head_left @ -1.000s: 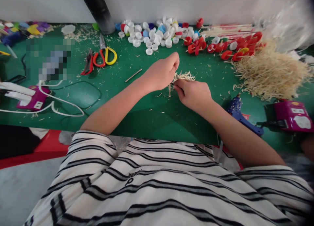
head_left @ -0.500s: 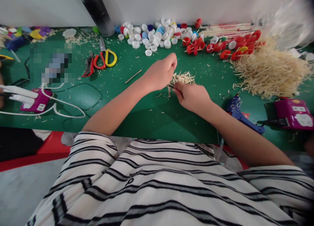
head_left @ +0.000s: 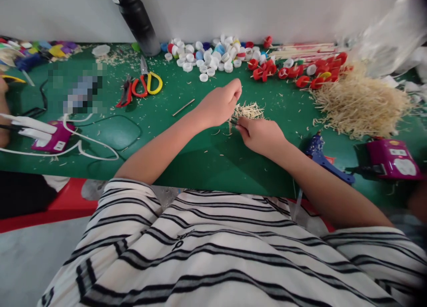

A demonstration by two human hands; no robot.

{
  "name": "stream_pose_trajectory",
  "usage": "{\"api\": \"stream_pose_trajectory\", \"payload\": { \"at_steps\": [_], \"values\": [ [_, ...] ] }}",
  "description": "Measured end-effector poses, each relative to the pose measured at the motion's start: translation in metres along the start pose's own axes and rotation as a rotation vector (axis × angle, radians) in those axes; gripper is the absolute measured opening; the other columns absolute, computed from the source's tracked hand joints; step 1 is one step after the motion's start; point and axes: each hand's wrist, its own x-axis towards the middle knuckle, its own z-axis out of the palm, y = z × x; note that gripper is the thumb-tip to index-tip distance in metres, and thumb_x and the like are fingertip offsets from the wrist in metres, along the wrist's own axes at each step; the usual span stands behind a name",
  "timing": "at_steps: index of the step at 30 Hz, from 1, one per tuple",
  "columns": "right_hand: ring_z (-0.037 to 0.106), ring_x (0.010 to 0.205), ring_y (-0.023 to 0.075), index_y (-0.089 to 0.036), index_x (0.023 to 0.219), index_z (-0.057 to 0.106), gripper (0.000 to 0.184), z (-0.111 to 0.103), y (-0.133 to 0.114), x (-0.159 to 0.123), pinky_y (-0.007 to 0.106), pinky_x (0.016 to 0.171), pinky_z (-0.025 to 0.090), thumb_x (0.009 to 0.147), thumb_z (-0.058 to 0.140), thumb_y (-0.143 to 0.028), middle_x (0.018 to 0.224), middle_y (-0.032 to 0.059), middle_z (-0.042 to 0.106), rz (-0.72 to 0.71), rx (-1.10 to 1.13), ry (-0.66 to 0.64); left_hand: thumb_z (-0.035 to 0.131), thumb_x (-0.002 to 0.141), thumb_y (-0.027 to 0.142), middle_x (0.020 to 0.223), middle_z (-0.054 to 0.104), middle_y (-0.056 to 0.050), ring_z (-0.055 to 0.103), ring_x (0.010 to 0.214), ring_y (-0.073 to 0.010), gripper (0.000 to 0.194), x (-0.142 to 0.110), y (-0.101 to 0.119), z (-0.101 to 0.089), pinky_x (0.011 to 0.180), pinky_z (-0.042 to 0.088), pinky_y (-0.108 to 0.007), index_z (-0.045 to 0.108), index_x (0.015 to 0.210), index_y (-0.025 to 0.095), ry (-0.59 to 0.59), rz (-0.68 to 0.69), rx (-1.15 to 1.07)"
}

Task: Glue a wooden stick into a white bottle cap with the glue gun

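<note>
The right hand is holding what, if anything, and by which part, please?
The right hand pinches a thin dark object; which part cannot be told.

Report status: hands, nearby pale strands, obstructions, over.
Left hand curled, hold hidden. Right hand pinching thin dark item. Pale strands heaped beside both. Glue gun by right forearm.

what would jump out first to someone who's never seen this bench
Probably the left hand and right hand, close together beside a small heap of pale strands mid-table. Next, the crowd of mostly white bottle caps along the back of the green table, with red pieces to their right. The big tangled pile of pale strands at far right stands out too.
</note>
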Motion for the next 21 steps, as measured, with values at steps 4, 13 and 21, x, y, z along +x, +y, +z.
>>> {"api": "stream_pose_trajectory", "payload": {
  "at_steps": [4, 13, 21],
  "values": [
    [0.068, 0.080, 0.0262, -0.020, 0.128, 0.072, 0.046, 0.005, -0.001, 0.004, 0.035, 0.062, 0.023, 0.110, 0.035, -0.039, 0.102, 0.0131, 0.082, -0.021, 0.011, 0.028, 0.037, 0.101, 0.011, 0.069, 0.050, -0.001, 0.045, 0.064, -0.0199, 0.024, 0.000, -0.002, 0.000, 0.070, 0.033, -0.039, 0.056, 0.097, 0.025, -0.007, 0.010, 0.011],
    [0.069, 0.080, 0.0261, -0.020, 0.124, 0.072, 0.047, -0.001, -0.008, 0.010, 0.035, 0.062, 0.022, 0.111, 0.033, -0.041, 0.100, 0.0133, 0.081, -0.031, -0.014, 0.029, 0.037, 0.101, 0.010, 0.077, 0.053, -0.002, 0.049, 0.069, -0.0193, 0.024, 0.004, -0.012, 0.003, 0.071, 0.035, -0.038, 0.056, 0.098, 0.025, 0.001, 0.018, -0.027],
    [0.072, 0.083, 0.0275, -0.020, 0.125, 0.073, 0.044, 0.008, -0.008, -0.005, 0.036, 0.062, 0.021, 0.111, 0.036, -0.038, 0.102, 0.0139, 0.082, -0.020, -0.060, -0.024, 0.040, 0.099, 0.009, 0.078, 0.054, -0.002, 0.054, 0.073, -0.0204, 0.022, 0.004, -0.014, 0.002, 0.075, 0.039, -0.038, 0.054, 0.095, 0.024, 0.007, 0.000, -0.020]
  ]
}}
